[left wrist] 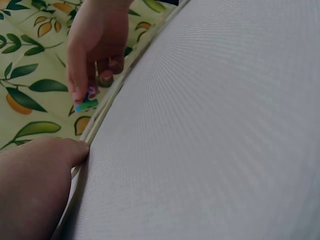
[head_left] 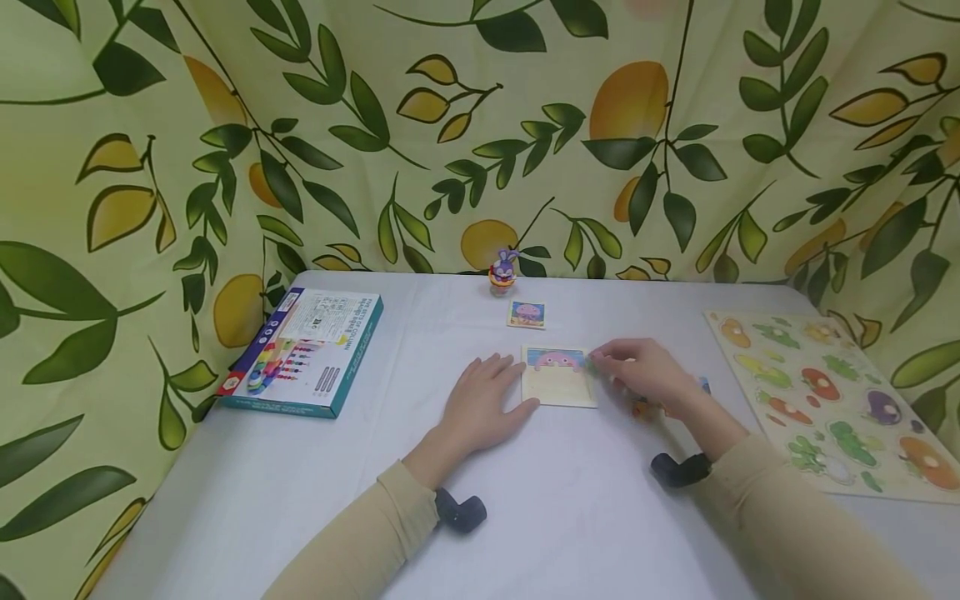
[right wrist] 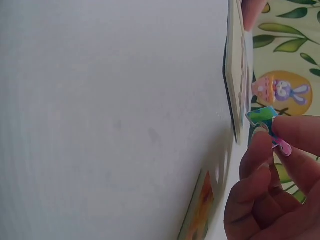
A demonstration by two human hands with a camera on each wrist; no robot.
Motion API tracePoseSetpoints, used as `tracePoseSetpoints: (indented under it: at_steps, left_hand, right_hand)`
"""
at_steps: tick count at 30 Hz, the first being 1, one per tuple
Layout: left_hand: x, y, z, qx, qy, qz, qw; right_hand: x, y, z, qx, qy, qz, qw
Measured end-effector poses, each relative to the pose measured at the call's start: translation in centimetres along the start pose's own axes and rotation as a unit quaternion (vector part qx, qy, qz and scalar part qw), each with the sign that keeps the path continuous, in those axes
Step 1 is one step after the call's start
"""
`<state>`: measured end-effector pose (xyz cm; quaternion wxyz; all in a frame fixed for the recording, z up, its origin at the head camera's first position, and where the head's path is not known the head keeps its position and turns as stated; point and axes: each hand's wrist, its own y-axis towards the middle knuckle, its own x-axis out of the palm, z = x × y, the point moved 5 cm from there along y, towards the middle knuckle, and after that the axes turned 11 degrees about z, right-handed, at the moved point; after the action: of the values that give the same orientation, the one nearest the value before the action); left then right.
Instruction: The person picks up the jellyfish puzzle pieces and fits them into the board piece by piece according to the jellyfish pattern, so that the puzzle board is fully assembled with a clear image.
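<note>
A small square puzzle board (head_left: 558, 390) lies mid-table, its upper part filled with pieces of a pink creature on blue, its lower part bare and pale. My left hand (head_left: 483, 404) rests flat at its left side, fingertips and thumb at the edge. At the board's upper right corner, my right hand (head_left: 651, 375) pinches a puzzle piece (right wrist: 262, 116), blue-green with a pink knob, between thumb and fingers. More loose pieces (head_left: 642, 408) lie partly hidden under that hand. Just behind the board is a small picture card (head_left: 527, 315) showing a pink creature.
A purple bunny figure (head_left: 502, 272) stands near the back edge. On the left lies a flat boxed toy (head_left: 303, 354). A large vegetable puzzle board (head_left: 840, 400) covers the right side. Patterned cloth (head_left: 480, 125) hangs behind the white table.
</note>
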<state>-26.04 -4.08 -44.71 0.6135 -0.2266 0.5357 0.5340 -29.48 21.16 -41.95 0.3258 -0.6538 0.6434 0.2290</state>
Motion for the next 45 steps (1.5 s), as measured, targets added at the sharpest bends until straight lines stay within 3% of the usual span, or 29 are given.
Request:
tracePoseSetpoints:
  at_steps: [14,33,38,45]
  left_hand:
    - [0.0,0.0,-0.1,0.004,0.001,0.001,1.0]
    - [0.1,0.2,-0.2,0.007,0.006,-0.003,1.0]
    - [0.2,0.2,-0.1,0.006,0.007,-0.007,0.9999]
    - [0.0,0.1,-0.2,0.007,0.007,0.001,0.9999]
  right_hand:
    - [1.5,-0.2,-1.8,-0.052,-0.003,0.002,0.9986]
    - [3.7,-0.1,-3.5,-0.037,0.037,-0.024,0.9983]
    - [4.0,0.1,-3.7,-0.051,0.014,-0.012,0.9985]
    - [4.3,0.4,-4.5,-0.103,-0.042,0.018,0.9936]
